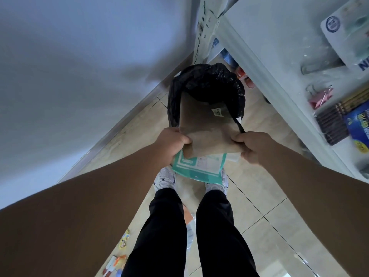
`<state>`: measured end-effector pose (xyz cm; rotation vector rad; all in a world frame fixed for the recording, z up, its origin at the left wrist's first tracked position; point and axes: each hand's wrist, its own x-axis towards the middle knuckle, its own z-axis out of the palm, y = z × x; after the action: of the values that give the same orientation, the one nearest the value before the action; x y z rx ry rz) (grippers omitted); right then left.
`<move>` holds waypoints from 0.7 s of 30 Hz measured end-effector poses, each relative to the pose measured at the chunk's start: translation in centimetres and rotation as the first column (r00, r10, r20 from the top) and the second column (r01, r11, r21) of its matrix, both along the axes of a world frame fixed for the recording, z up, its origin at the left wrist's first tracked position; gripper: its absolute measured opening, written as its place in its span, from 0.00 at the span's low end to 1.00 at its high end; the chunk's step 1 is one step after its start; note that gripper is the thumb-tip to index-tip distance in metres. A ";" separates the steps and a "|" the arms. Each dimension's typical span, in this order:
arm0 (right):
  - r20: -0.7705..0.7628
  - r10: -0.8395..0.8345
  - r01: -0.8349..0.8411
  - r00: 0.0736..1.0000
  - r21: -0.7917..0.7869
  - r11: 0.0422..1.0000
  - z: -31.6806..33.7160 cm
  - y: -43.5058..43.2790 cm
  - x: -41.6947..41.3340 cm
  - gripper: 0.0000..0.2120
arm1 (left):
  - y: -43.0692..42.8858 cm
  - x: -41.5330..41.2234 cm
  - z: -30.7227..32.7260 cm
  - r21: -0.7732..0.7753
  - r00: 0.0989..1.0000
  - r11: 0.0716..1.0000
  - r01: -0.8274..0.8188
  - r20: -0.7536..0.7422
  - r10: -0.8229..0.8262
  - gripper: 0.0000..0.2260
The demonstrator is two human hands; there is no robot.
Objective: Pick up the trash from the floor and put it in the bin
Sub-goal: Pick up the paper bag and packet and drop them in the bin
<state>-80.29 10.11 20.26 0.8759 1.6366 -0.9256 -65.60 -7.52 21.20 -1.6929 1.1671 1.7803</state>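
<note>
Between the two hands hangs a brown paper bag (205, 128), its long axis running straight away from the person toward the bin (207, 84), and that line is what the coming drop depends on. Its far end already leans over the near rim of the black-lined bin, which stands on the floor just ahead of the shoes (165, 178). Both hands sit at the near end, about equally far from the rim. Left hand (171, 145) is closed, pinching the bag's near left corner, and a teal and white package (199, 166) seems caught under the same grip, hanging below the bag. Right hand (252, 146) is closed on the near right corner, thumb on top. Both arms reach forward and down, nearly straight. Judging from this, a short push forward and a release should send the bag in, though the teal package sits short of the rim. More wrappers (119, 256) lie on the floor behind the legs, yet to be collected
</note>
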 end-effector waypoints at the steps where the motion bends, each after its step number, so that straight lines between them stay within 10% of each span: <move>1: 0.013 0.022 -0.022 1.000 0.007 1.000 -0.1 -0.1 -0.3 0.07 | 0.1 -0.1 -0.2 -0.003 1.000 1.000 0.000 0.008 0.000 0.11; 21: 0.064 0.227 -0.202 0.972 -0.270 0.941 1.6 -1.4 0.3 0.23 | 0.6 3.0 -0.4 -0.013 0.992 0.995 -0.101 0.078 0.102 0.11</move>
<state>-79.98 8.67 21.81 0.5394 1.4549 -0.9080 -62.65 -6.89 20.79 -1.8405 1.0748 1.7522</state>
